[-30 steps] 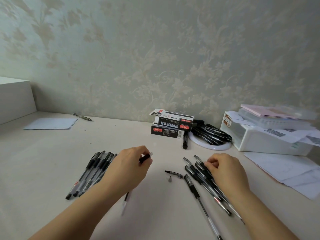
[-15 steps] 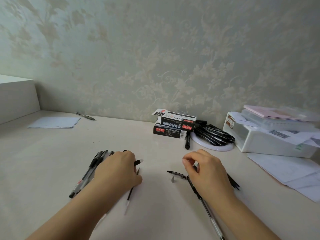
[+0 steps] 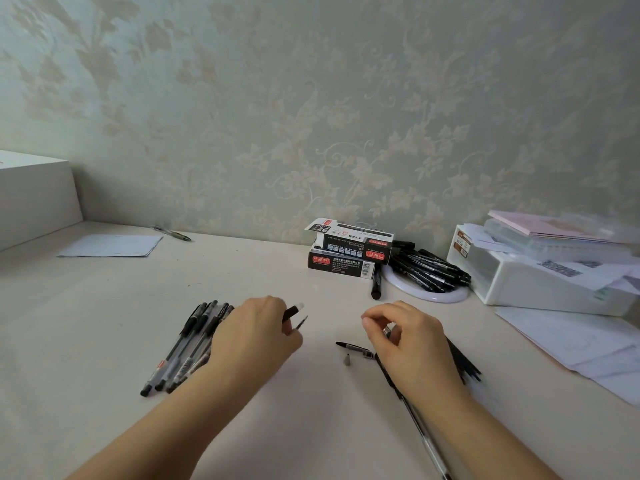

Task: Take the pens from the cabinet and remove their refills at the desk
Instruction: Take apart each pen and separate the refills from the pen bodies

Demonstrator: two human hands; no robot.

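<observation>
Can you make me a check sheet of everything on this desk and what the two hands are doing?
Surface: pale desk, against a flowered wall.
Job's things: row of pens beside the left hand; more pens under the right hand; a pen piece and a small tip lie between the hands.
Clutter: two pen boxes stacked; markers piled on a white ring; white bin with papers; loose sheets at right; sheet and one pen far left.
Hands: left hand holds a pen part; right hand pinches something small.
Cables: nothing seen.
Surroundings: white block at far left.
</observation>
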